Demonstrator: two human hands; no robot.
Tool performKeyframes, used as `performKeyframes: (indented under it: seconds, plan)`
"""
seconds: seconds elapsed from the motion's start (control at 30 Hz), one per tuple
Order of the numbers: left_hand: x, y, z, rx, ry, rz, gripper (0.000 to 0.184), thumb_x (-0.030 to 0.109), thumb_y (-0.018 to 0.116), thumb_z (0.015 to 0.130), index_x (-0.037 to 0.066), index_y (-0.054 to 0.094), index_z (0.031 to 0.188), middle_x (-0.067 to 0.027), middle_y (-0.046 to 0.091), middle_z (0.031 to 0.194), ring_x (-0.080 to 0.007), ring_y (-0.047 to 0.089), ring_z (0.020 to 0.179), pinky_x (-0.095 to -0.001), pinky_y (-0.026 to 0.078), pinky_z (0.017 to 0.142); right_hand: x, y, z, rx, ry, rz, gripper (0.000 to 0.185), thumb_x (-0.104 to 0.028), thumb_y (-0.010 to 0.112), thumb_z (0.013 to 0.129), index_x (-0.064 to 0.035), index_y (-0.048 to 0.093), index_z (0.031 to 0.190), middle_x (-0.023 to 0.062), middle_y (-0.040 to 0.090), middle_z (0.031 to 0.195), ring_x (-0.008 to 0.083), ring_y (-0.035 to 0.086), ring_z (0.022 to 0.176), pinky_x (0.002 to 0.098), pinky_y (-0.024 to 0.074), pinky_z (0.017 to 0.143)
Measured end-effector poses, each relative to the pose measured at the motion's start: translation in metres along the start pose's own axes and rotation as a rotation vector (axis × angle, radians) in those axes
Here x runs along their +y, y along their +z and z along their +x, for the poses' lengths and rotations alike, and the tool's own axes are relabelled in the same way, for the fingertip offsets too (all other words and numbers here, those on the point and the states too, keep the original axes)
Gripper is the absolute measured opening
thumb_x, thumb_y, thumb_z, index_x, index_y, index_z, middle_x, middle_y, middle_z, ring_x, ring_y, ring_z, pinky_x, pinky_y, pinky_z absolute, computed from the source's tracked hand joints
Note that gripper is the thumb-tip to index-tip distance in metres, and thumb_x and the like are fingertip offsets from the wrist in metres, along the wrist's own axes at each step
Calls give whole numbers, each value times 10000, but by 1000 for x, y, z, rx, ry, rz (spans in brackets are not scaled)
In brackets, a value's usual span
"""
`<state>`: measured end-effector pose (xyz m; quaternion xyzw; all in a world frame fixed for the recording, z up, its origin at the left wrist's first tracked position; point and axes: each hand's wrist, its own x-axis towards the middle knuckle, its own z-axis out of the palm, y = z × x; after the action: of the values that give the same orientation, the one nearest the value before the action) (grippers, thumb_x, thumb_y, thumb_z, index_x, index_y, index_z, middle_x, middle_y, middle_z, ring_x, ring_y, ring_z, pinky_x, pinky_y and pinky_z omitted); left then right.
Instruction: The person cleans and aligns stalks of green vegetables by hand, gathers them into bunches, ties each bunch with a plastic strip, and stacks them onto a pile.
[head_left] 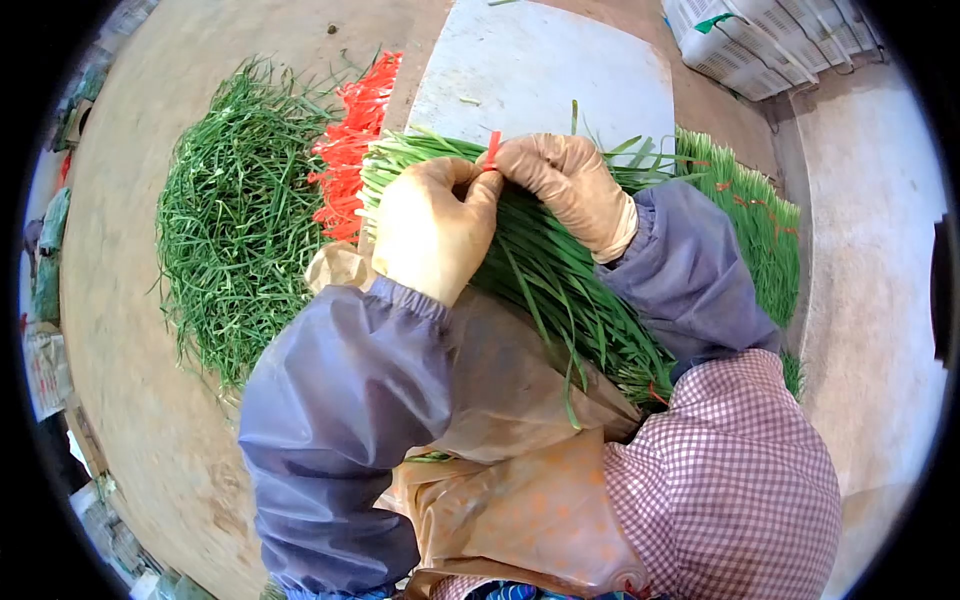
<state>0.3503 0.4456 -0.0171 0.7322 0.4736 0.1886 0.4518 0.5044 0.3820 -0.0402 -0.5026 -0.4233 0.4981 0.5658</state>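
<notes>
A thick bundle of long green chives [575, 280] lies across my lap, its pale cut ends pointing left and its leaves running down to the right. A red tie [493, 150] stands up from the top of the bundle. My gloved left hand [432, 225] is closed at the near side of the tie, thumb and forefinger pinching at its base. From the right, my gloved right hand [570, 185] is also closed, its fingertips pinching the tie. The part of the tie around the bundle is mostly hidden by my hands.
A loose heap of green leaves [235, 220] lies on the floor at left. Beside it is a pile of red ties [352, 150]. A white board [540, 65] lies ahead. Tied chive bundles [755, 215] stand at right, with white crates [760, 40] behind.
</notes>
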Motion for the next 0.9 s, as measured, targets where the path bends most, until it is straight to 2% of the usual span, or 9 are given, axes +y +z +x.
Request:
performKeyframes:
  seconds: [0.23,0.37,0.4,0.5,0.57,0.63,0.7,0.73,0.9]
  plan:
    - [2,-6,-1,-42,-21,-93,288,222,694,899,-57,687,972,-70,702,792,-103,607,677,-262,490,620,-25,-1,9,-31,-106,-431,142,-125,686,883,-1,680,954,39,677,788,86,598,782,264,489,710]
    - [2,-9,-2,-80,41,-115,292,209,708,881,-28,673,1049,-95,703,905,-123,619,746,-283,496,663,-32,9,8,93,-733,-968,110,-88,712,764,-50,675,860,92,647,784,251,642,734,346,517,657]
    - [4,-12,-4,15,158,30,356,218,718,852,3,642,1126,-123,693,977,-174,626,857,-316,489,754,-34,11,9,121,-720,-950,105,-90,709,733,-67,665,824,92,636,783,307,629,743,388,519,660]
    - [10,-24,-2,187,551,412,592,251,742,789,81,541,1320,-175,646,1173,-293,608,1126,-406,417,997,-41,7,15,79,-788,-1042,91,-77,710,751,-61,665,829,103,643,800,301,634,728,374,522,647]
    - [7,-35,13,158,867,599,706,278,748,778,113,460,1401,-169,596,1276,-326,546,1220,-455,300,1120,-41,7,15,58,-744,-911,84,-67,710,775,-46,665,843,99,652,798,257,633,698,353,517,631]
    - [3,-45,23,-367,509,290,796,371,754,767,83,417,1428,-168,572,1304,-349,490,1273,-484,218,1160,-39,4,17,90,-616,-799,84,-64,710,800,-29,666,862,83,660,791,204,621,675,330,510,616]
    - [-7,-46,29,-393,671,431,901,413,790,718,84,377,1449,-182,578,1288,-342,473,1288,-487,218,1160,-37,-8,26,177,-404,-701,93,-68,712,826,-11,667,886,57,665,776,139,597,661,303,499,604]
    - [-8,-46,29,-438,668,458,1047,426,828,664,-8,305,1460,-209,550,1305,-334,471,1289,-508,177,1166,-39,-13,33,176,-224,-543,109,-86,706,848,4,671,898,22,654,748,82,561,679,274,487,622]
    - [-11,-33,22,-326,676,741,1229,387,889,533,1,220,1489,-196,462,1390,-331,413,1331,-504,221,1150,-43,-6,59,139,-230,-329,91,-73,699,839,11,675,865,39,654,739,89,578,688,260,489,657]
